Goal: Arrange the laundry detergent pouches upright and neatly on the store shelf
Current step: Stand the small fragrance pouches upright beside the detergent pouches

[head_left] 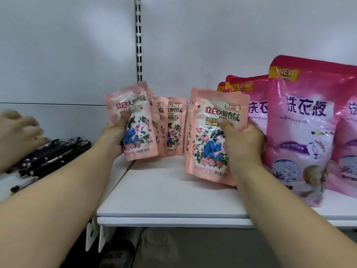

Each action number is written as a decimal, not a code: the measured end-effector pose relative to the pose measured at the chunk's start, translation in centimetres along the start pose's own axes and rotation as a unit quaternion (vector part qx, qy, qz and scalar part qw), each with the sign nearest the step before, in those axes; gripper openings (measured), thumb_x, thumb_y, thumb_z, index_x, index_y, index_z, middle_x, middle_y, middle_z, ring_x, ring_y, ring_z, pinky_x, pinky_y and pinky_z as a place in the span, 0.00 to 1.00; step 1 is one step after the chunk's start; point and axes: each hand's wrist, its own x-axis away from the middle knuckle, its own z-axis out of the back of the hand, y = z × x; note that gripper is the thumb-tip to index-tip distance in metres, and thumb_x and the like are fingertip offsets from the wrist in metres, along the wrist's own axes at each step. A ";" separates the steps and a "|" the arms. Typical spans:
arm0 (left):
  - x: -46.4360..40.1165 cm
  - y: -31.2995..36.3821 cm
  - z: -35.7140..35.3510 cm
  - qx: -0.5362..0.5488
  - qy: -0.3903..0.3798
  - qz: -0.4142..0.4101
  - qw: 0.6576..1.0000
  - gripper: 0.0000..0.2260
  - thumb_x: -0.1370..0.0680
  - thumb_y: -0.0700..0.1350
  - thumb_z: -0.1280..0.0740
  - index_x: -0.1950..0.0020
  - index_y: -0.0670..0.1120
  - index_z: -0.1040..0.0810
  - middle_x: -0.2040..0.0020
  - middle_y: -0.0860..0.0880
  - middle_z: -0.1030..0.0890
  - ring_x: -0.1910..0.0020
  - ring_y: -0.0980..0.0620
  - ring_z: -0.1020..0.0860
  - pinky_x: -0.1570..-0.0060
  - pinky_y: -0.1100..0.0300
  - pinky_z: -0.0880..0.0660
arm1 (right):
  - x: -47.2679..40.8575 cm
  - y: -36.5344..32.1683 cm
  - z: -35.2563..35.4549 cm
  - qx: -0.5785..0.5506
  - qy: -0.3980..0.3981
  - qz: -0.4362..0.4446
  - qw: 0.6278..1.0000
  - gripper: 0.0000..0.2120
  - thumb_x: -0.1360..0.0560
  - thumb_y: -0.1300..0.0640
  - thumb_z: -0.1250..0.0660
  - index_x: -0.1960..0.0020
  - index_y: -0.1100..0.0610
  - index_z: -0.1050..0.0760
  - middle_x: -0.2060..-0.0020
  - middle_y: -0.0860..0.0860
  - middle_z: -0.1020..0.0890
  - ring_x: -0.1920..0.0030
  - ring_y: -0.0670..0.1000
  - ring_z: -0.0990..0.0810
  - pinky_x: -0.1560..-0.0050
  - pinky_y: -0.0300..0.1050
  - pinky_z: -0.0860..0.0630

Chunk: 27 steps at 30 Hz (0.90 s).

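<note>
The left hand [116,136] is gripping a small pink pouch [135,122] at the far left of the white shelf [164,200], squeezing it so it tilts. The right hand [241,144], well apart, is clamping a second pouch stack [210,132] just beside the large magenta bags [309,122]. More small pouches [172,126] are standing between. Easing the squeeze and seating each base flat, fronts facing near, should be helping them stand.

We read "立白大师香氛" and a "3.8元" price tag on the pale pink floral detergent pouch [214,136]; the large magenta glossy bag [309,120] carries "NEW" and "洗衣液".
</note>
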 end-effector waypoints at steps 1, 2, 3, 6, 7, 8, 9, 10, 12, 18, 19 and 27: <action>0.0 -0.3 -0.1 -0.015 0.001 0.009 1.000 0.37 0.43 0.62 0.27 0.41 0.42 0.25 0.51 0.41 0.17 0.63 0.46 0.16 0.70 0.51 0.21 | 0.0 0.0 0.0 -0.003 -0.001 0.001 1.000 0.10 0.27 0.59 0.31 0.64 0.47 0.26 0.69 0.38 0.23 0.69 0.38 0.26 0.71 0.26 0.29; -0.1 -0.5 -0.3 -0.024 -0.004 0.016 1.000 0.33 0.40 0.61 0.29 0.43 0.42 0.25 0.57 0.42 0.16 0.64 0.46 0.16 0.71 0.52 0.22 | 0.0 0.0 0.0 -0.006 -0.001 0.002 1.000 0.09 0.27 0.59 0.31 0.63 0.47 0.25 0.68 0.38 0.23 0.68 0.38 0.25 0.69 0.27 0.28; -0.1 -0.7 -0.6 -0.028 -0.009 0.020 0.999 0.27 0.36 0.60 0.30 0.45 0.43 0.25 0.61 0.44 0.15 0.65 0.47 0.16 0.72 0.52 0.21 | 0.0 0.0 0.0 -0.008 -0.002 0.001 1.000 0.08 0.27 0.59 0.31 0.61 0.48 0.25 0.67 0.38 0.22 0.66 0.38 0.24 0.66 0.29 0.28; -0.2 -0.9 -1.2 -0.034 -0.008 0.010 0.999 0.23 0.33 0.58 0.29 0.46 0.45 0.25 0.62 0.45 0.15 0.63 0.46 0.16 0.63 0.49 0.20 | 0.1 0.1 0.0 -0.010 0.000 0.000 1.000 0.07 0.27 0.59 0.31 0.58 0.48 0.24 0.65 0.38 0.22 0.63 0.39 0.23 0.62 0.33 0.27; -0.2 -0.9 -1.2 -0.033 -0.009 0.007 0.999 0.27 0.37 0.59 0.28 0.44 0.44 0.25 0.61 0.45 0.15 0.61 0.45 0.16 0.60 0.48 0.20 | 0.1 0.1 0.0 -0.011 -0.001 -0.002 1.000 0.07 0.27 0.59 0.31 0.60 0.48 0.24 0.65 0.38 0.22 0.64 0.39 0.23 0.62 0.33 0.27; -0.2 -0.9 -1.2 -0.033 -0.009 0.007 0.999 0.31 0.40 0.59 0.27 0.43 0.44 0.26 0.60 0.45 0.15 0.61 0.45 0.16 0.58 0.47 0.20 | 0.1 0.0 0.0 -0.010 -0.003 -0.003 1.000 0.08 0.27 0.59 0.31 0.62 0.48 0.25 0.66 0.38 0.22 0.64 0.39 0.23 0.63 0.33 0.27; -0.3 -0.9 -1.1 -0.034 -0.007 0.008 0.999 0.34 0.43 0.60 0.27 0.42 0.44 0.26 0.60 0.44 0.15 0.61 0.45 0.16 0.57 0.46 0.20 | 0.0 0.0 0.0 -0.006 -0.003 -0.002 1.000 0.09 0.27 0.59 0.31 0.63 0.48 0.25 0.67 0.38 0.22 0.66 0.39 0.24 0.64 0.33 0.27; -0.4 -0.9 -0.9 -0.039 -0.006 0.011 0.999 0.35 0.44 0.60 0.26 0.42 0.44 0.26 0.60 0.44 0.15 0.61 0.45 0.16 0.56 0.46 0.21 | 0.0 0.0 0.0 -0.002 -0.004 0.000 1.000 0.10 0.27 0.59 0.31 0.64 0.47 0.26 0.68 0.38 0.23 0.66 0.39 0.24 0.65 0.33 0.27; -0.6 -0.9 -0.6 -0.053 -0.011 0.016 0.998 0.30 0.40 0.59 0.27 0.45 0.44 0.25 0.62 0.45 0.15 0.63 0.45 0.16 0.57 0.48 0.21 | 0.1 0.0 0.0 0.003 -0.002 0.000 1.000 0.09 0.27 0.59 0.31 0.64 0.47 0.26 0.68 0.38 0.22 0.66 0.40 0.23 0.63 0.35 0.26; -1.0 -1.1 -0.5 -0.087 -0.017 0.009 0.996 0.16 0.29 0.55 0.30 0.51 0.45 0.25 0.64 0.46 0.16 0.65 0.47 0.17 0.61 0.50 0.20 | 0.0 0.1 -0.2 0.006 0.008 -0.015 1.000 0.03 0.27 0.59 0.30 0.55 0.51 0.22 0.64 0.41 0.20 0.58 0.48 0.19 0.52 0.44 0.22; -0.9 -1.0 -0.6 -0.089 -0.024 0.013 0.996 0.17 0.30 0.56 0.30 0.50 0.45 0.24 0.63 0.45 0.15 0.64 0.46 0.16 0.59 0.49 0.20 | 0.0 0.0 -0.2 0.007 0.011 -0.017 1.000 0.04 0.27 0.59 0.30 0.53 0.53 0.21 0.64 0.41 0.20 0.58 0.47 0.19 0.52 0.43 0.23; 0.5 -0.3 -1.0 -0.092 -0.026 0.026 0.995 0.14 0.30 0.55 0.30 0.54 0.46 0.24 0.64 0.47 0.15 0.66 0.48 0.17 0.60 0.52 0.21 | 0.0 -0.1 -0.1 0.008 0.010 -0.011 1.000 0.07 0.28 0.59 0.30 0.60 0.48 0.24 0.67 0.39 0.23 0.65 0.39 0.24 0.62 0.34 0.26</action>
